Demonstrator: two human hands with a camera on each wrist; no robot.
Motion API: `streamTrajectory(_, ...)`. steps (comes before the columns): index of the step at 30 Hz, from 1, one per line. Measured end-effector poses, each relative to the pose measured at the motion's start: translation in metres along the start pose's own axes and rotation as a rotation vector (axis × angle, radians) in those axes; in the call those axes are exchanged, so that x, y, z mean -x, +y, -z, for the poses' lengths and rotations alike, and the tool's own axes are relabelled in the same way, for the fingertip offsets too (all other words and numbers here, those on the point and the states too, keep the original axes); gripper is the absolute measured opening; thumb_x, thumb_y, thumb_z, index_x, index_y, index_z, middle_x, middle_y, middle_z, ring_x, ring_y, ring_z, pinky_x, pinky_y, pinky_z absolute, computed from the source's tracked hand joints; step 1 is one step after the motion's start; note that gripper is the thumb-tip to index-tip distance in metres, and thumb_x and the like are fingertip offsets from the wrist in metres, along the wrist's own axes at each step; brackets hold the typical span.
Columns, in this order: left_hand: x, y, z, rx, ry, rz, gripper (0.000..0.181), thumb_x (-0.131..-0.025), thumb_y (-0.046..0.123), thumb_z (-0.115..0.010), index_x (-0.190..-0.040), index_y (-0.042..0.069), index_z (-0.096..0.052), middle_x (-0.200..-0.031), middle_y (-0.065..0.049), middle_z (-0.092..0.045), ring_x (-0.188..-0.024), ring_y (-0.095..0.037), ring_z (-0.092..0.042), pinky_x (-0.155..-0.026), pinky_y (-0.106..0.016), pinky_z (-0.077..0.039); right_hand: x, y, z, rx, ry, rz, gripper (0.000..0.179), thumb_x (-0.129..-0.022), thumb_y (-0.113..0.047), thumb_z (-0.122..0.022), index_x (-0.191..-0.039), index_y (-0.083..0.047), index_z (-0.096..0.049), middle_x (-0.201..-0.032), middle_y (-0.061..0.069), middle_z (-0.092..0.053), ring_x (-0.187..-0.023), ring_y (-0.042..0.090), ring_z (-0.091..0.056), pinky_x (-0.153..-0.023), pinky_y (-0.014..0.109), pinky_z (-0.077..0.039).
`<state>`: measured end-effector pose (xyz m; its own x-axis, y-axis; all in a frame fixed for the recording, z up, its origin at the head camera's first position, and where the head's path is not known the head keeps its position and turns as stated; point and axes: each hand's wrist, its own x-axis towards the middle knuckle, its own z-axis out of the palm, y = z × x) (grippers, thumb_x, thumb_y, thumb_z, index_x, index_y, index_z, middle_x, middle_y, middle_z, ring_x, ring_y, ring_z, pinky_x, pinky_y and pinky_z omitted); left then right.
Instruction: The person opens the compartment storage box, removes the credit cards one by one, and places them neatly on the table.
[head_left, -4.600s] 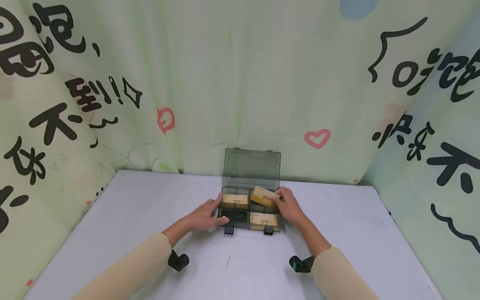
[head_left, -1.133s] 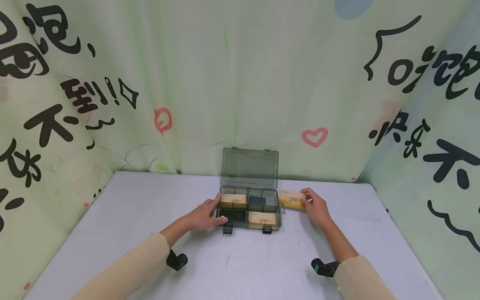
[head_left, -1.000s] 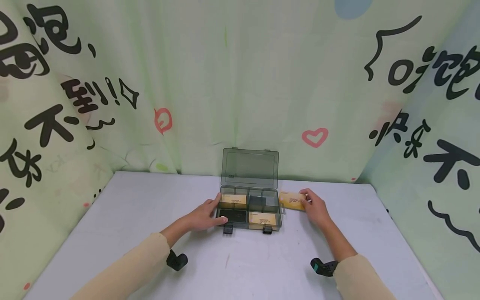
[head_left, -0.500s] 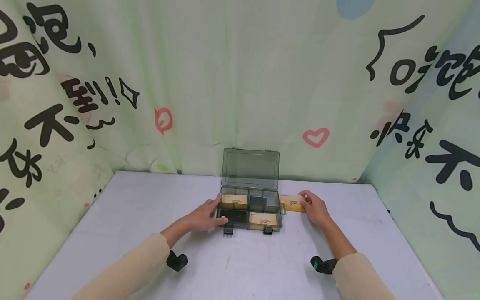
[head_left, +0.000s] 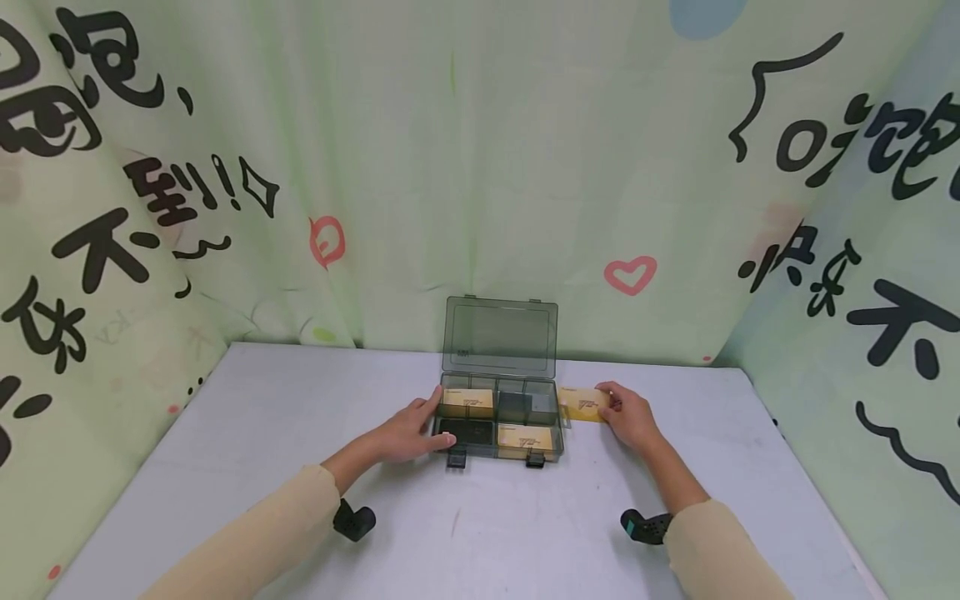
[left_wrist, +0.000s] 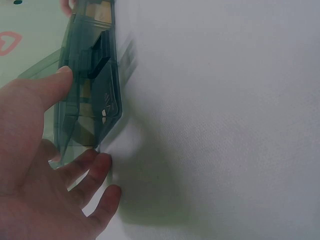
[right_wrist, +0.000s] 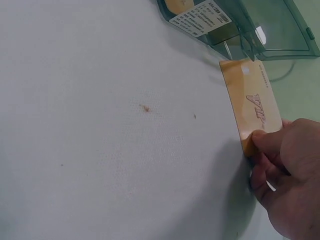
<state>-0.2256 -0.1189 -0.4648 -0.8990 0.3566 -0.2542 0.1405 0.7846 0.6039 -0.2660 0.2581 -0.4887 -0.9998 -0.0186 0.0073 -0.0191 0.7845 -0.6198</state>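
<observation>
My left hand [head_left: 405, 429] rests against the left end of a grey translucent compartment box [head_left: 489, 452], its thumb over the front left part and its fingers spread along the left side. Past the box's right side, my right hand [head_left: 632, 417] pinches a yellow printed card [head_left: 581, 404] by its right end. The right wrist view shows the thumb on that card [right_wrist: 250, 95], which lies close to the table beside the box's corner. Whether there is one card or a stack is not clear.
The box lid [head_left: 500, 337] stands raised at the back. Yellow packs lie in the back left [head_left: 467, 400] and front right [head_left: 525, 436] compartments, and a black item [head_left: 471, 432] in the front left one. A printed curtain [head_left: 480, 167] hangs behind the white table [head_left: 480, 533].
Since the oldest frame, the right hand has moved right, taking the yellow card from above the back right compartment to beside the box. It now lies flatter. The left hand has stayed put.
</observation>
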Motion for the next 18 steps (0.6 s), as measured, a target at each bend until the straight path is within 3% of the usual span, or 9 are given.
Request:
streamTrajectory(6,-0.0016,-0.0018,-0.0012,0.004,0.003,0.004,0.090,-0.092,0.047,-0.061,-0.157,0.016,-0.009,-0.144,-0.017,-0.041,-0.111,-0.023,-0.049,-0.105,-0.048,-0.039,0.0017,-0.0028,0.0019,0.023,-0.023,-0.019,0.038,-0.091,0.000,-0.060,-0.129,0.001,-0.057,-0.096,0.017,-0.056,-0.088,0.026,-0.051,-0.075,0.035,-0.043)
streamTrajectory(18,-0.0019,-0.0035,-0.0022,0.008,0.000,0.000,0.090,-0.092,0.047,-0.061,-0.157,0.016,-0.009,-0.146,-0.018,-0.040,-0.118,-0.026,-0.049,-0.107,-0.049,-0.038,0.0003,-0.0022,0.0028,0.049,-0.054,-0.004,0.040,-0.091,-0.001,-0.061,-0.131,0.001,-0.057,-0.105,0.020,-0.060,-0.091,0.028,-0.053,-0.081,0.040,-0.046)
